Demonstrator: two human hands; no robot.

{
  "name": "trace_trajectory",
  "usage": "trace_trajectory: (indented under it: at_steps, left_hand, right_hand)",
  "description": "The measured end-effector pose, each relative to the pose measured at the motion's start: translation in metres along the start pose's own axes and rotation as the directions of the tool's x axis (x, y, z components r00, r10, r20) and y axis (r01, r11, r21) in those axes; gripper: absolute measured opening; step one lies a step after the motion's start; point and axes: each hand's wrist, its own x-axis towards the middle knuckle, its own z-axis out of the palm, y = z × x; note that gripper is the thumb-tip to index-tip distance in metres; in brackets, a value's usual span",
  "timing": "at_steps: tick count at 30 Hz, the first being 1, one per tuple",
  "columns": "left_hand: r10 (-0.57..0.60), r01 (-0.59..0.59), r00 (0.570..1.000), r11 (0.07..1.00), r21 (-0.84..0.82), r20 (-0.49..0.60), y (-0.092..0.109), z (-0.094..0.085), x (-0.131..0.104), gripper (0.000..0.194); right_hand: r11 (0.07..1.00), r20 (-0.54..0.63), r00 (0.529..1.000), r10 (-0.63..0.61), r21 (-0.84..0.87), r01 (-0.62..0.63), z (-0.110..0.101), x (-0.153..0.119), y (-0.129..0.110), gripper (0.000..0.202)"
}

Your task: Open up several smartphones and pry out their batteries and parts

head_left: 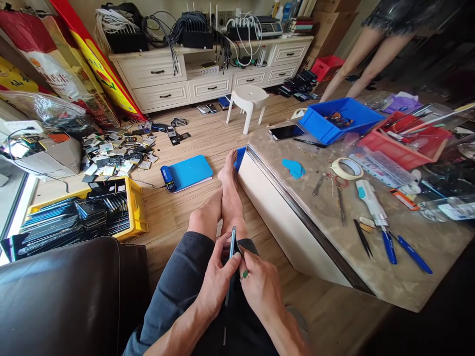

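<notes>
A slim phone, seen edge-on, stands upright above my lap. My left hand is closed round it, with the thumb pressed on its near side. My right hand is closed at the phone's right side, its fingertips at a thin dark piece that stands away from the edge. A small green pick shows between the fingers of my right hand. The exact grip on the dark piece is partly hidden.
At right, a stone-topped table holds a blue bin, a red basket, tape and pliers. A yellow crate of phones stands at left. Behind are a white stool and a standing person's legs.
</notes>
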Motion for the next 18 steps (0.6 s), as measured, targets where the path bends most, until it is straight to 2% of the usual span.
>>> trace_trajectory:
  at_steps: [4, 7, 10, 12, 14, 16, 18]
  left_hand:
    - [-0.127, 0.126, 0.992, 0.988, -0.09, -0.003, -0.006, -0.007, 0.0, 0.054]
    - [-0.226, 0.223, 0.974, 0.963, -0.153, 0.002, -0.007, -0.015, 0.006, 0.047]
    - [-0.373, 0.385, 0.922, 0.865, -0.323, 0.1, -0.003, -0.023, 0.014, 0.04]
    - [-0.396, 0.454, 0.891, 0.785, -0.421, 0.221, 0.002, -0.024, 0.019, 0.042]
    - [-0.367, 0.481, 0.874, 0.742, -0.466, 0.318, 0.007, -0.023, 0.021, 0.045]
    - [-0.341, 0.477, 0.875, 0.73, -0.489, 0.344, 0.011, -0.019, 0.022, 0.044]
    - [-0.341, 0.466, 0.883, 0.72, -0.514, 0.324, 0.015, -0.015, 0.023, 0.042]
  right_hand:
    - [0.986, 0.089, 0.983, 0.16, 0.031, -0.164, -0.003, 0.005, 0.004, 0.042]
    - [0.945, 0.211, 0.946, 0.245, 0.165, -0.282, -0.013, 0.013, 0.012, 0.046]
    - [0.806, 0.36, 0.873, 0.329, 0.375, -0.459, -0.029, 0.02, 0.026, 0.048]
    - [0.657, 0.456, 0.819, 0.349, 0.504, -0.561, -0.04, 0.024, 0.035, 0.051]
    - [0.532, 0.51, 0.786, 0.35, 0.583, -0.615, -0.049, 0.027, 0.041, 0.058]
    - [0.47, 0.514, 0.774, 0.37, 0.615, -0.633, -0.055, 0.029, 0.043, 0.064]
    - [0.462, 0.493, 0.772, 0.401, 0.619, -0.635, -0.057, 0.031, 0.044, 0.066]
